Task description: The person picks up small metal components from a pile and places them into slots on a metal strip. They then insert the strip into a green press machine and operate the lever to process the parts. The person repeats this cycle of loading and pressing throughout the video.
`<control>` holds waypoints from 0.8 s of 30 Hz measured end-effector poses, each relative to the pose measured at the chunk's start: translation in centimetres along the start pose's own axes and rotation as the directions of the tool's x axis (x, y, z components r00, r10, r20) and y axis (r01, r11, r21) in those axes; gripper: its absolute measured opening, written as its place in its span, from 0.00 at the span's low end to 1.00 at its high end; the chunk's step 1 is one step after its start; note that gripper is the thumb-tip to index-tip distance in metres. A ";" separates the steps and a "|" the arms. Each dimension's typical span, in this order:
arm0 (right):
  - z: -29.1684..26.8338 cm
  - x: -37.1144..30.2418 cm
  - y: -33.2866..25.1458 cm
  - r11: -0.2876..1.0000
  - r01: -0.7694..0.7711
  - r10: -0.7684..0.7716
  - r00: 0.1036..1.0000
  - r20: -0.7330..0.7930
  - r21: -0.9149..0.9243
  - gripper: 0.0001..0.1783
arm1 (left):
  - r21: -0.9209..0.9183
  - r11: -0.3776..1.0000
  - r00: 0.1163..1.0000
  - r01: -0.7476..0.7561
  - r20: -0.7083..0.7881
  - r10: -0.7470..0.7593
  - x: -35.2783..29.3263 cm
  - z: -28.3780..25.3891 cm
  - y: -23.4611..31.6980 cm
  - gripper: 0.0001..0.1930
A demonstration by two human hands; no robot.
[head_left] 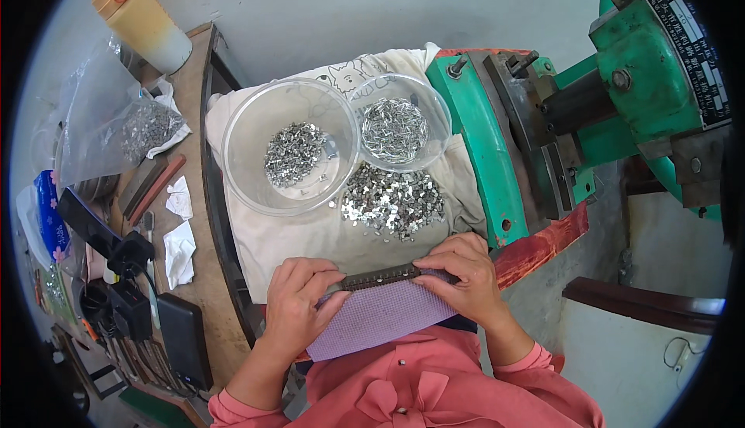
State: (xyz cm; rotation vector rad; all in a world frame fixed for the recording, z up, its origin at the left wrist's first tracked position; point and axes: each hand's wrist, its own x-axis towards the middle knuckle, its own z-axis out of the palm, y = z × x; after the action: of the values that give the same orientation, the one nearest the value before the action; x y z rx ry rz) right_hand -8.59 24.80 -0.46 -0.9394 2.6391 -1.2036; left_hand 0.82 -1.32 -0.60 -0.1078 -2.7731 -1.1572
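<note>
A dark, narrow metal bar with a row of small notches (380, 277) lies level across my front, above a purple woven mat (380, 315). My left hand (299, 304) pinches its left end between thumb and fingers. At the other end, my right hand (466, 277) grips it the same way. Just beyond the bar, a loose heap of small shiny metal pieces (392, 203) rests on the pale cloth (283, 238). Behind the heap stand a large clear round tub (242, 183) with small metal parts and a smaller clear tub (444, 110) with thin metal pins.
To the right stands a green press (485, 164) with a dark metal bed. A wooden side table (190, 63) on the left carries a yellow bottle (143, 20), a plastic bag of metal pieces (147, 129), a black power bank (185, 339) and several tools. A dark curved rail (636, 304) sits lower right.
</note>
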 end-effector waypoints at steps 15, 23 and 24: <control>-0.5 0.6 -0.8 0.994 -0.098 0.097 0.995 0.035 0.044 0.11 | 0.053 0.998 1.000 -0.031 0.001 0.031 0.0 -0.1 0.2 0.17; -0.3 0.4 -0.5 0.998 -0.065 0.064 0.998 0.027 0.023 0.11 | 0.098 0.993 0.997 -0.069 -0.013 0.071 -0.1 0.1 -0.1 0.16; -0.3 0.4 -0.4 0.998 -0.056 0.055 0.998 0.027 0.026 0.11 | 0.097 0.993 0.997 -0.071 -0.013 0.073 -0.1 0.1 -0.1 0.16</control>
State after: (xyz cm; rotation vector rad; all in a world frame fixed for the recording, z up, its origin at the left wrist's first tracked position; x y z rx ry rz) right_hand -8.79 24.59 0.07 -0.8660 2.6042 -1.2021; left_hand 0.92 -1.33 -0.74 -0.1858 -2.7799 -1.0009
